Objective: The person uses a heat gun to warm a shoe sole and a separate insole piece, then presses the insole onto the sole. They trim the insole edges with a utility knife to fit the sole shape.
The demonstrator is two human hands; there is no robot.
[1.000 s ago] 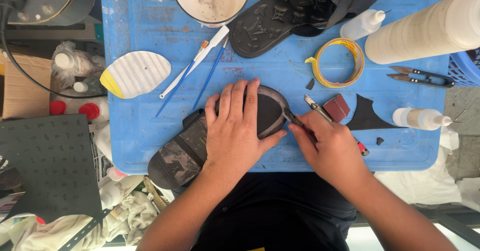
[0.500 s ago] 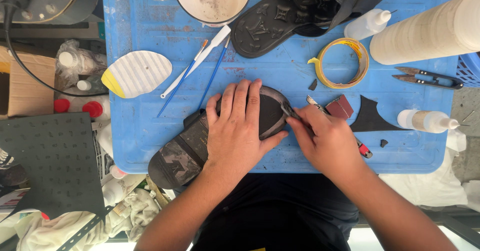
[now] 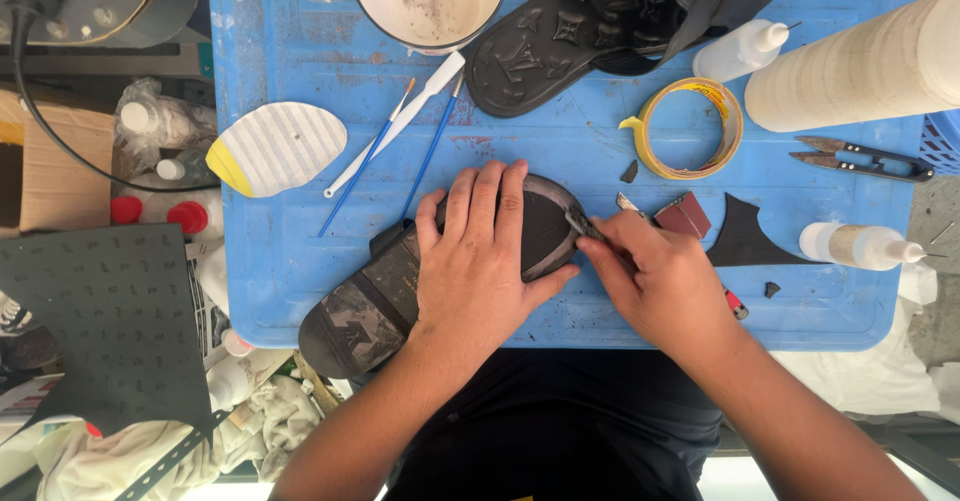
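Note:
A dark sandal (image 3: 375, 301) lies sole up across the near edge of a blue plastic table (image 3: 280, 251). My left hand (image 3: 480, 261) presses flat on its heel end, fingers spread. My right hand (image 3: 655, 276) grips a small metal blade (image 3: 582, 223) whose tip touches the edge of the sole at the heel. A red-handled tool (image 3: 736, 306) pokes out from under my right hand.
A second black sandal (image 3: 600, 31), a white bowl (image 3: 430, 1), a yellow tape roll (image 3: 685, 126), two squeeze bottles (image 3: 745, 51) (image 3: 860, 246), snips (image 3: 860, 158), brushes (image 3: 400, 126), a white ridged sole piece (image 3: 275, 148), a black leather scrap (image 3: 745, 236) and a large cream roll (image 3: 860, 61) lie on the table. Black sheet (image 3: 110, 321) at left.
My right hand has shifted slightly left along the heel edge with the blade. My left hand stays pressed on the sandal.

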